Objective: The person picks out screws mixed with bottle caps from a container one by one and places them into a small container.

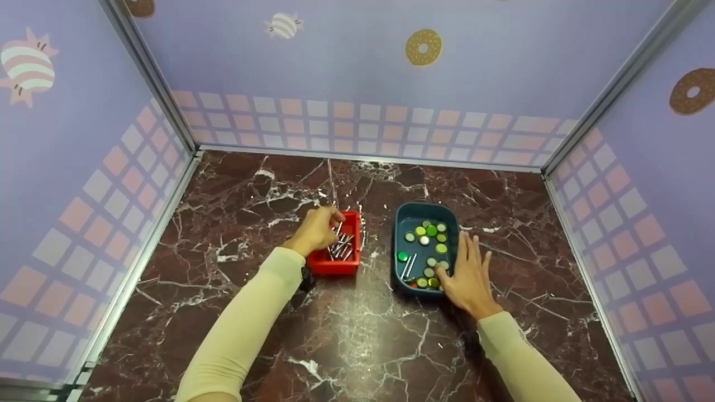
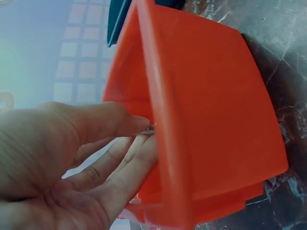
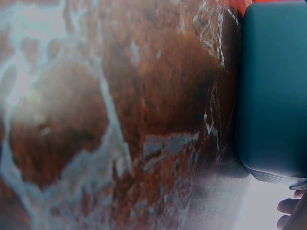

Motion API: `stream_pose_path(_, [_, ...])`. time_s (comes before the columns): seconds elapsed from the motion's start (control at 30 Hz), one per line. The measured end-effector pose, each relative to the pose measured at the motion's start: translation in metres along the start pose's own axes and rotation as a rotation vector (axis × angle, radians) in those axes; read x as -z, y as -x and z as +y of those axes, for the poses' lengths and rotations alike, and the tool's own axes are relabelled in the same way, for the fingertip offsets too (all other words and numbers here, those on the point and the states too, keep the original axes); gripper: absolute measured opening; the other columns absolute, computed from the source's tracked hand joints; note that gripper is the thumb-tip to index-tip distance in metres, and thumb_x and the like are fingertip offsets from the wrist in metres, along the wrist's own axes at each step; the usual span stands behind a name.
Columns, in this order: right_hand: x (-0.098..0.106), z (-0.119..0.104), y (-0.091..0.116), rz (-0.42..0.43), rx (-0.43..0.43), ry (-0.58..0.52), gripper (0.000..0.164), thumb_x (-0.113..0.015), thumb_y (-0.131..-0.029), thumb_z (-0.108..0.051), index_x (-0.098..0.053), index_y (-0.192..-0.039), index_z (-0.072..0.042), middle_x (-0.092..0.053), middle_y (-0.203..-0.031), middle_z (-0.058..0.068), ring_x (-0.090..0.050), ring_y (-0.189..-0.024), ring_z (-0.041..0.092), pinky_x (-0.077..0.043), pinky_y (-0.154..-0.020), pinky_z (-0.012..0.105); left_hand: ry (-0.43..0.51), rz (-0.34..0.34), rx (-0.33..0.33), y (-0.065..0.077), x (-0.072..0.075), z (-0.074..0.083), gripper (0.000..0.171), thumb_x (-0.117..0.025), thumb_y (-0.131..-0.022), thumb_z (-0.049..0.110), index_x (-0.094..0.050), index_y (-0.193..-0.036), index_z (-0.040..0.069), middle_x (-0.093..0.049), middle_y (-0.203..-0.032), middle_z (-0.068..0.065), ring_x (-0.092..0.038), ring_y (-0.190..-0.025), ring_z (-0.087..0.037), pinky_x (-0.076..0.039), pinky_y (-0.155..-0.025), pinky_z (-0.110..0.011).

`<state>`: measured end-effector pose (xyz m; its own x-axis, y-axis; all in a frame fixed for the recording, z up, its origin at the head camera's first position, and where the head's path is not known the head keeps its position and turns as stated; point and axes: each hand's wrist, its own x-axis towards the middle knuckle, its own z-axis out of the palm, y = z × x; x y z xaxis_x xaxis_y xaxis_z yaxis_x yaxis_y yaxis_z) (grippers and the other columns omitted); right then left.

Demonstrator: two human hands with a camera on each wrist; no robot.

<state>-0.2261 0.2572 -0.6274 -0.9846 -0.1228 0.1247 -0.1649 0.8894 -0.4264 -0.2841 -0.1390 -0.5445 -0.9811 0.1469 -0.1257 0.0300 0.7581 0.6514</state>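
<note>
My left hand (image 1: 318, 228) reaches over the red bin (image 1: 357, 234), which holds a pile of silvery metal rods (image 1: 342, 250). In the left wrist view, thumb and fingertips pinch a thin metal rod (image 2: 150, 130) just inside the bin's rim; most of it is hidden. To the right stands a dark blue tray (image 1: 403, 223) with several green and pale round discs (image 1: 432, 229) and a couple of thin silver rods (image 1: 410, 267) in it. Along the tray's right side lies my right hand (image 1: 470, 279), its fingers straight against the rim and the thumb over the edge.
Both containers stand on a dark red marbled tabletop (image 1: 368, 335), with a gap between them. Lilac panels (image 1: 357, 61) with printed sweets enclose the back and both sides, joined by metal strips (image 1: 368, 157) at the table's edge.
</note>
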Motion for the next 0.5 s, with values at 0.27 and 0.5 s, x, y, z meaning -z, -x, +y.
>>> stream_pose_path(0.27, [-0.0003, 0.0000, -0.0008, 0.007, 0.005, 0.001, 0.105, -0.069, -0.109, -0.043, -0.012, -0.184, 0.004, -0.020, -0.192, 0.030, -0.012, -0.182, 0.054, -0.008, -0.142, 0.085, -0.052, 0.011, -0.047, 0.0006, -0.0055, 0.0014, 0.058, -0.064, -0.079, -0.018, -0.080, -0.133, -0.003, -0.082, -0.122, -0.023, -0.076, -0.113, -0.037, -0.066, -0.102, -0.048])
stream_pose_path(0.5, [-0.0008, 0.0004, 0.0005, 0.011, 0.002, -0.005, 0.105, -0.068, -0.109, -0.044, -0.013, -0.184, 0.004, -0.022, -0.192, 0.030, -0.014, -0.181, 0.055, -0.009, -0.142, 0.085, -0.076, 0.034, -0.066, 0.0017, -0.0070, 0.0029, 0.044, -0.078, -0.089, -0.011, -0.080, -0.132, -0.004, -0.083, -0.125, -0.026, -0.075, -0.112, -0.037, -0.065, -0.103, -0.051])
